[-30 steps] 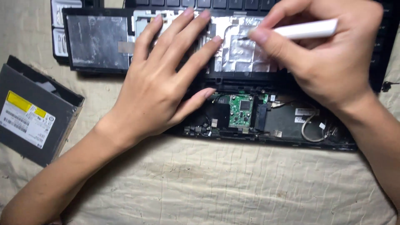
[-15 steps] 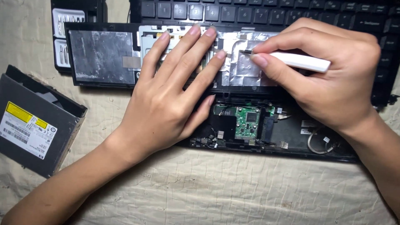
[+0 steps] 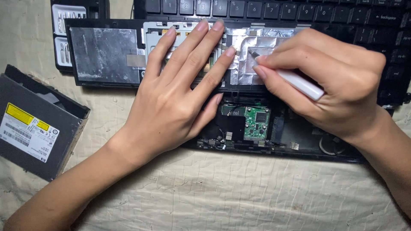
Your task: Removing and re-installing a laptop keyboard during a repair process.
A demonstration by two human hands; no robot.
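Against the foil-covered panel (image 3: 252, 51): left hand (image 3: 180, 98) flat, fingers spread, as 0.5 s ago; right hand (image 3: 329, 85) grip pinching white screwdriver (image 3: 299, 83), tip now resting lower on foil, above green circuit board (image 3: 256, 122).

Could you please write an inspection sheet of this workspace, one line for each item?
Surface: cream quilted cloth, wrinkled, under everything.
Job's things: opened laptop base with a small green circuit card exposed; foil-covered panel lies across its upper part.
Clutter: grey optical drive with yellow labels at the left; screwdriver bit case at top left; black keyboard along the top.
Grips: left hand flat on the foil-covered panel; right hand holds a white screwdriver, tip on the foil.
Cables: thin looped wire inside the base, lower right.
Surroundings: nothing seen.
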